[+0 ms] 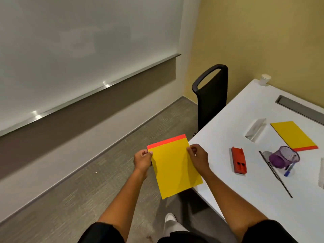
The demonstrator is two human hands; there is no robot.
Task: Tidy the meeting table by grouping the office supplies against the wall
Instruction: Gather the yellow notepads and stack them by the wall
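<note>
The office supplies lie scattered on the white tabletop [245, 120], the largest surface in view, which fills the right side with a grey slot [298, 106] set into its far part. A black chair [211, 95] stands at the tabletop's far left edge, near the yellow wall. A yellow pad with a red strip [175, 165] is held in the air over the floor, just off the tabletop's near left corner; the left hand [142, 159] pinches its left edge and the right hand [198, 157] pinches its right edge, both near the red strip. A second yellow pad [292, 134] lies flat further right. A long dark ruler [275, 173] lies just beside a tipped purple mesh pen cup [284, 157], with a blue pen [289, 170] at its mouth. A red stapler [238, 162] lies left of the ruler. A clear plastic holder [255, 129] lies beyond it, and a white paper cup [265, 79] stands at the far corner
</note>
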